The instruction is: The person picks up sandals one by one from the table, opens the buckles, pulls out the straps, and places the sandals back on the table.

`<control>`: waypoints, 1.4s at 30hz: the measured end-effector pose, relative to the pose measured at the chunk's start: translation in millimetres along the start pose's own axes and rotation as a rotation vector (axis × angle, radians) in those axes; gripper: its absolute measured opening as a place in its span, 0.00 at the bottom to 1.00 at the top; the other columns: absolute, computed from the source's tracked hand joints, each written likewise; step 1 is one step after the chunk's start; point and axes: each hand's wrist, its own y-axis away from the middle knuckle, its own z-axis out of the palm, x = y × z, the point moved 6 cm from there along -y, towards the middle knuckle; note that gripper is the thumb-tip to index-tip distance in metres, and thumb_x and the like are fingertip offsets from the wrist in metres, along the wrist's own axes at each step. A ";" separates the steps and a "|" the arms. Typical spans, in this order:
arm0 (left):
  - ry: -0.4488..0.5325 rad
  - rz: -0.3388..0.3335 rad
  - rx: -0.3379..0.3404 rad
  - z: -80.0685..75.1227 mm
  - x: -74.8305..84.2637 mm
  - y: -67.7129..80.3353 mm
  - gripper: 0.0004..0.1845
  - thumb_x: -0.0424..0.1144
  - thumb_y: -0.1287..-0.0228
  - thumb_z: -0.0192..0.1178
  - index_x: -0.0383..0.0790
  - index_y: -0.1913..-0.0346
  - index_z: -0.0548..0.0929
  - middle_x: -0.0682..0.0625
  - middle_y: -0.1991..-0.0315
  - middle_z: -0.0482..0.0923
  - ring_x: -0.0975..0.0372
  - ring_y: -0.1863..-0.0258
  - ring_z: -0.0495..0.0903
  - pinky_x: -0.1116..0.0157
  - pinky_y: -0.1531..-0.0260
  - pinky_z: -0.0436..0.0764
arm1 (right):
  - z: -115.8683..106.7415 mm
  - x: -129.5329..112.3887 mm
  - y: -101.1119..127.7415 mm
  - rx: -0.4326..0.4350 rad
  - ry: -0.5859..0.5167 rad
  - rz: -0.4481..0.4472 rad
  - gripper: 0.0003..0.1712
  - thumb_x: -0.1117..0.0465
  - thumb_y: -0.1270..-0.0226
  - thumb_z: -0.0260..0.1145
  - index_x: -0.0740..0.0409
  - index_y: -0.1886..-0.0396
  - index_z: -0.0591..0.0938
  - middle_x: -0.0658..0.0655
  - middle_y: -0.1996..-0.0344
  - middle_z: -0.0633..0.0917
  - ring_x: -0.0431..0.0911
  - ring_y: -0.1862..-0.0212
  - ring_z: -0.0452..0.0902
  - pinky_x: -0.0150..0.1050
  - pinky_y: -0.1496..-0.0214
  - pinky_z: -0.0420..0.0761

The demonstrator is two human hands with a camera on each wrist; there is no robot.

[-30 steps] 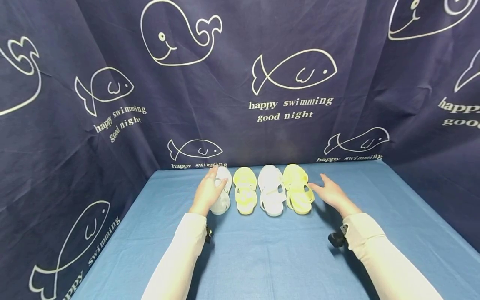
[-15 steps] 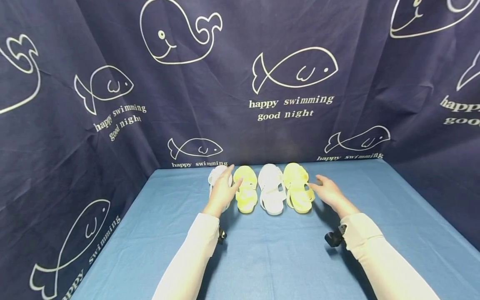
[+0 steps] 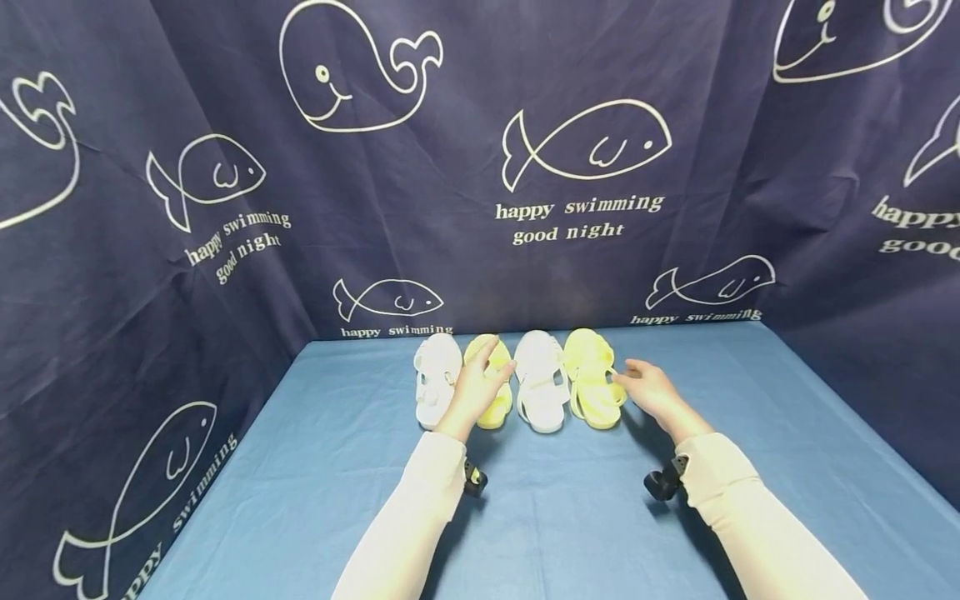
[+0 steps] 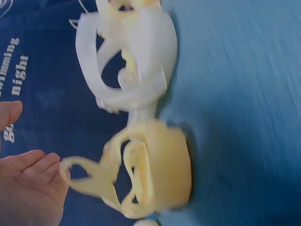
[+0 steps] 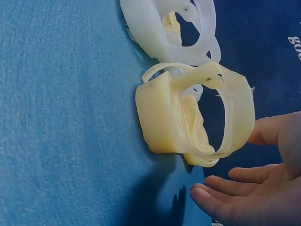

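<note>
A: Four sandals stand in a row at the far edge of the bench (image 3: 525,517), toes toward the backdrop: from left to right, a white sandal (image 3: 435,379), a yellow sandal (image 3: 491,383), a second white sandal (image 3: 542,382) and a second yellow sandal (image 3: 592,379). Which does each hand attend?

B: The left hand (image 3: 476,390) lies over the first yellow sandal, forearm stretched forward, palm down. Its fingers (image 3: 501,360) are extended and loose; they grip nothing. In the left wrist view the same yellow sandal (image 4: 150,174) sits just beside the palm (image 4: 28,188), and whether skin touches strap cannot be told.

A: And the right?

B: The right hand (image 3: 651,385) reaches in from the right, beside the second yellow sandal. Its fingers (image 3: 626,375) are spread and relaxed, tips at or just short of the outer strap. The right wrist view shows that sandal (image 5: 188,113) with the open palm (image 5: 254,188) close below it, a small gap between them.

A: The setting?

B: The bench carries a blue cloth. A navy curtain (image 3: 480,167) printed with white whales, fish and the words "happy swimming good night" encloses it on three sides. Both arms wear pale sleeves (image 3: 420,508), and a small black camera (image 3: 662,483) hangs at each wrist.
</note>
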 end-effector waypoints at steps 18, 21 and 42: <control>0.111 0.027 -0.087 57.6 38.6 20.0 0.34 0.49 0.35 0.59 0.43 0.28 0.64 0.47 0.28 0.64 0.47 0.32 0.67 0.54 0.32 0.68 | 10.9 8.9 0.3 -0.023 -0.190 0.066 0.36 0.55 0.24 0.49 0.75 0.28 0.53 0.76 0.29 0.56 0.65 0.31 0.61 0.52 0.34 0.72; 0.134 0.021 -0.099 65.4 41.4 22.5 0.34 0.50 0.35 0.60 0.44 0.29 0.65 0.48 0.29 0.65 0.47 0.33 0.68 0.57 0.33 0.69 | 11.6 10.6 -0.1 -0.029 -0.210 0.067 0.36 0.56 0.24 0.49 0.75 0.28 0.52 0.76 0.29 0.56 0.65 0.31 0.61 0.51 0.33 0.72; 0.278 -0.022 0.012 105.4 51.4 32.0 0.31 0.39 0.38 0.65 0.30 0.34 0.70 0.40 0.36 0.73 0.51 0.36 0.73 0.65 0.37 0.73 | 17.8 9.2 2.3 -0.031 -0.312 0.092 0.33 0.58 0.24 0.48 0.78 0.30 0.56 0.75 0.31 0.61 0.62 0.31 0.61 0.50 0.33 0.72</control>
